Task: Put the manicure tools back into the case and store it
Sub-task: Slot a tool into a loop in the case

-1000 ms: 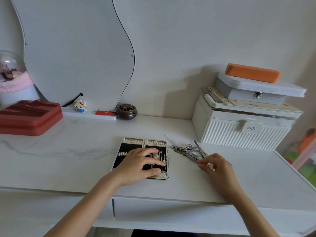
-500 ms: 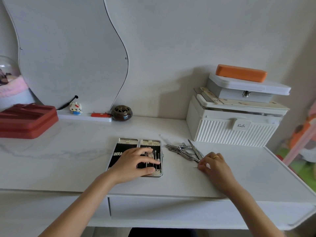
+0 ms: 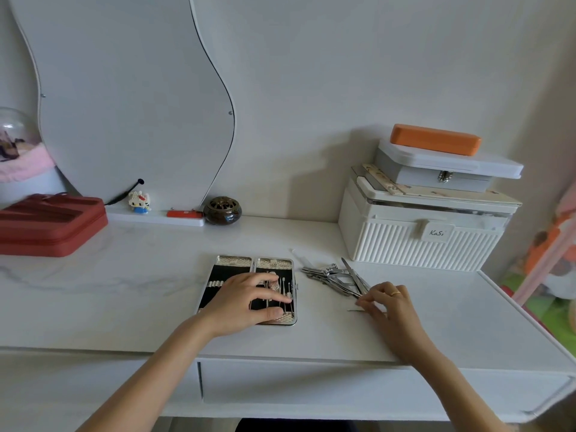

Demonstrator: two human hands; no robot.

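- Steel tools (image 3: 336, 277) are lying in a loose pile on the white tabletop (image 3: 124, 275), just right of the open case (image 3: 237, 263) and in front of the ribbed box (image 3: 405, 244).
- The pile's long pieces are running diagonally, from far-left down toward near-right, so their near ends are pointing at the right hand (image 3: 386, 302).
- The right hand is sitting at that near end, its fingertips touching a thin tool (image 3: 353, 310) that is lying nearly crosswise on the tabletop, pointing left toward the case; the fingers seem to be pinching its end, though the piece is too fine to be sure.
- The left hand (image 3: 246, 299) is resting spread and flat on the case's right half, fingers lying across the tools already seated there, and is gripping nothing.
- The case is lying open and flat, its long axis running away from the person, its black lining showing in both halves.
- The right hand is the nearer one to the loose pile; the case lies to its left, so a short leftward carry should bring each piece home.
- Slots are running lengthwise in the case, so the thin tool will probably need turning before it slides in.
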